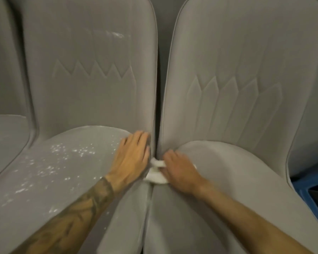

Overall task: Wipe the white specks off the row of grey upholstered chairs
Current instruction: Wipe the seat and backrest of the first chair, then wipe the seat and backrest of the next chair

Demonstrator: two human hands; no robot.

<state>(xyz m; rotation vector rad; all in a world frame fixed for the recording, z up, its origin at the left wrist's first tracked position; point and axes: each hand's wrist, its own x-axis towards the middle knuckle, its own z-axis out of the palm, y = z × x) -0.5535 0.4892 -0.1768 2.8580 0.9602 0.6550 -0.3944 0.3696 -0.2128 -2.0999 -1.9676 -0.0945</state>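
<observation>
Both hands meet at the gap between two seats. Our left hand [132, 158] lies with fingers straight and flat on the right edge of the left chair [44, 208], while our right hand [178, 169] curls its fingers round a white cloth [157, 176] bunched over the gap. We judge the cloth could slip down into that crack, or a careless sweep could push specks into it or onto the right chair [246, 171], which looks clean. The white specks [81, 151] lie scattered over the left chair's seat, left of our hand, with a faint smear far up its backrest and a few on the seat further left [0, 140].
</observation>
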